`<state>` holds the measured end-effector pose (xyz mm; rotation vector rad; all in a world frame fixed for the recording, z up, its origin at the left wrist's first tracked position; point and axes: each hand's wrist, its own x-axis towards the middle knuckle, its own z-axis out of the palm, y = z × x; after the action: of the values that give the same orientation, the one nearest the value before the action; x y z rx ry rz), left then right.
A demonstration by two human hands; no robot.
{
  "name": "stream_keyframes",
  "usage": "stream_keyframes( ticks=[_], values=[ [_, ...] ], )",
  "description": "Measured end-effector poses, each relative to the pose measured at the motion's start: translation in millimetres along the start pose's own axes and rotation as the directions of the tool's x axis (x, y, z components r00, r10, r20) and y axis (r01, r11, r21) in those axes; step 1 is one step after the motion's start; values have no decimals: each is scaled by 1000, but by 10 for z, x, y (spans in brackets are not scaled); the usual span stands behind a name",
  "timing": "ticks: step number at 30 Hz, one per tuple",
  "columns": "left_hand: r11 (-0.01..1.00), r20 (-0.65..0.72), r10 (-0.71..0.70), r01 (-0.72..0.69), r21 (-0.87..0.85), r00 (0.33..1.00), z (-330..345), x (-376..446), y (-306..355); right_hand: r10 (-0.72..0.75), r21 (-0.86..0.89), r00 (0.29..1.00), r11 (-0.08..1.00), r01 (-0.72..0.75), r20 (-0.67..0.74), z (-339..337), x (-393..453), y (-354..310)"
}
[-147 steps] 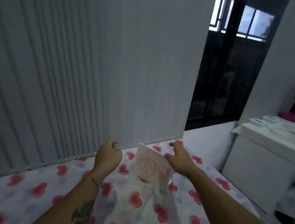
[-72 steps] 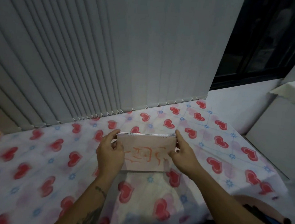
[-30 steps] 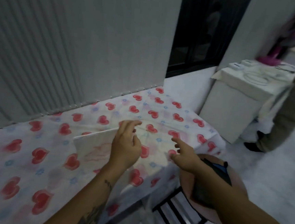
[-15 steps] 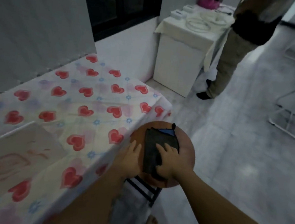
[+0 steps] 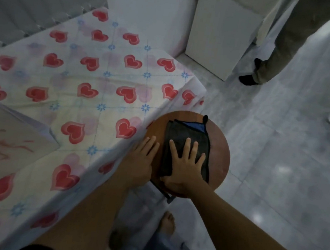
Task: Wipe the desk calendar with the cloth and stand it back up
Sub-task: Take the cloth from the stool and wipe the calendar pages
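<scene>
The right hand (image 5: 184, 162) lies flat and open, fingers spread, on one folded dark cloth (image 5: 187, 138) with a blue corner, which sits on one round wooden stool (image 5: 219, 149). The left hand (image 5: 142, 158) rests open just beside it, on the stool's left edge where it meets the tabletop (image 5: 95, 91) with its heart-print cover. One calendar (image 5: 9, 143) lies flat near the tabletop's left edge, well apart from both hands. Open floor (image 5: 276, 164) spreads right of the stool; another person's legs (image 5: 264, 69) stand far off by one white cabinet (image 5: 220, 34).
</scene>
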<state>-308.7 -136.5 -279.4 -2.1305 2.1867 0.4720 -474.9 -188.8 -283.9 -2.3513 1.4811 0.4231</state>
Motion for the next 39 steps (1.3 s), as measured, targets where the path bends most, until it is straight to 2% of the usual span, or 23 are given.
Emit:
stream_keyframes(
  ticks=[4,9,12,15,19,26,33,35,37,39],
  values=[
    [997,-2,50,-50,-53,999,61,20,-96,-29,-11,997,1000,28,-78,-22,-69,169],
    [997,24,55,-54,-59,998,141,114,-194,-11,25,999,1000,10,37,-167,-90,348],
    [998,45,56,-54,-34,997,202,165,-229,50,149,994,987,-64,96,-220,-56,245],
    [996,25,74,-73,-44,997,240,166,-276,132,145,984,978,-148,116,-223,54,54],
    [995,20,94,-93,-41,995,268,157,-323,230,117,973,966,-231,22,-140,162,-45],
    [995,35,103,-103,-4,994,253,173,-343,188,77,978,980,-182,-85,-95,93,90],
    [997,23,78,-78,-25,997,194,143,-245,115,-147,978,979,-141,-172,-210,28,201],
    [997,37,56,-54,-47,998,135,118,-203,89,-101,981,989,-107,-170,-292,37,270],
    [993,11,11,-10,-114,1000,42,60,-159,80,63,985,995,-72,-150,-371,26,297],
    [975,-71,-21,5,-220,997,-112,-44,-126,79,258,984,965,-36,-158,-434,-21,259]
  ],
)
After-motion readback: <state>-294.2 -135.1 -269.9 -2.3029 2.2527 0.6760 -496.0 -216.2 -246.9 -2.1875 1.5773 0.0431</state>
